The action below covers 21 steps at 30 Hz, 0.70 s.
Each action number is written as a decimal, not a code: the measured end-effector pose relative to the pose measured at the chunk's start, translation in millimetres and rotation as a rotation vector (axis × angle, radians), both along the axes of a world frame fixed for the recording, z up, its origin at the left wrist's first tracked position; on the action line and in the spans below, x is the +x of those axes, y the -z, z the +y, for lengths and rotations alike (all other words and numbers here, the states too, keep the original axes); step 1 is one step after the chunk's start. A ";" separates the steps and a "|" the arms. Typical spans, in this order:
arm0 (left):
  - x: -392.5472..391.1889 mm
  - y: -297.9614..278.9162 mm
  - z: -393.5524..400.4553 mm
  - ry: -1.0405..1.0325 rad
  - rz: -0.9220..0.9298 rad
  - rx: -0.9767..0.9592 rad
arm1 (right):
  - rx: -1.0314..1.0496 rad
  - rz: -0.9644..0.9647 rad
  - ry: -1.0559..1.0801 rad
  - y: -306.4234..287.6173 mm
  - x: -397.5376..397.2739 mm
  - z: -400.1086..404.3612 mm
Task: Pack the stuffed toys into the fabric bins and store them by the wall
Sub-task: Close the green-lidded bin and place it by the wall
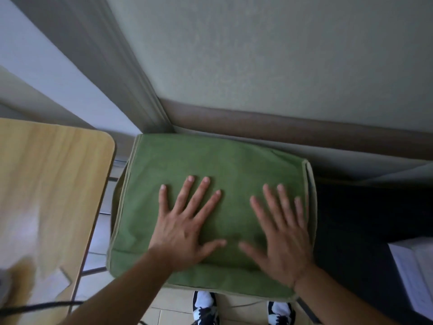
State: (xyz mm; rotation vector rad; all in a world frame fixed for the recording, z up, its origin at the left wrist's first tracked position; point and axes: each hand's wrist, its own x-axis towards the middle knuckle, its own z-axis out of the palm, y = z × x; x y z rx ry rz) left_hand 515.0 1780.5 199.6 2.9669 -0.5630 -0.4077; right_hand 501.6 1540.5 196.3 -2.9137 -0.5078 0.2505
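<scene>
A green fabric bin (210, 160) with its lid closed stands on the floor in the corner, its far edge close to the wall (281, 55) and brown baseboard (304, 127). My left hand (185, 221) lies flat on the lid, fingers spread, left of centre. My right hand (281, 233) lies flat on the lid's right half, fingers apart too. Neither hand grips anything. No stuffed toys are visible; the bin's inside is hidden by the lid.
A light wooden table (51, 195) stands to the left, its rounded corner near the bin. A dark surface (365, 231) with a white box or papers (417, 275) lies to the right. My two shoes (206, 308) show on the tiled floor below the bin.
</scene>
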 end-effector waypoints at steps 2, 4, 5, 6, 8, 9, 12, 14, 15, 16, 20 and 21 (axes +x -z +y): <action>-18.4 -5.0 19.5 0.180 0.031 0.031 | -0.010 0.021 -0.247 -2.4 -37.2 -2.8; -34.4 -3.4 33.8 0.302 0.064 0.090 | -0.104 0.056 -0.405 12.9 -64.8 -7.4; -40.4 -2.1 38.2 0.337 0.081 0.123 | -0.141 0.059 -0.432 21.7 -72.4 -9.3; -44.6 -0.4 40.9 0.362 0.086 0.150 | -0.165 0.054 -0.437 29.3 -75.3 -10.8; -48.0 4.0 42.3 0.410 0.075 0.192 | -0.169 0.021 -0.426 41.3 -75.5 -13.3; -48.3 6.9 41.6 0.425 0.065 0.212 | -0.164 -0.006 -0.420 46.1 -74.5 -13.5; -45.4 17.7 35.1 0.380 0.065 0.233 | -0.170 -0.078 -0.387 57.6 -65.6 -9.8; -43.6 21.2 28.2 0.302 0.072 0.254 | -0.164 -0.071 -0.344 61.5 -55.9 -7.5; -44.4 22.8 26.5 0.270 0.065 0.265 | -0.165 -0.062 -0.329 61.1 -52.9 -5.7; -47.5 21.2 23.8 0.241 0.065 0.269 | -0.172 -0.027 -0.323 58.6 -53.2 -3.4; -73.0 -16.9 1.2 0.026 0.205 0.285 | -0.147 0.035 -0.280 28.4 -70.2 9.3; -81.9 -30.1 -9.5 -0.036 0.250 0.305 | -0.143 0.113 -0.277 14.3 -75.4 12.1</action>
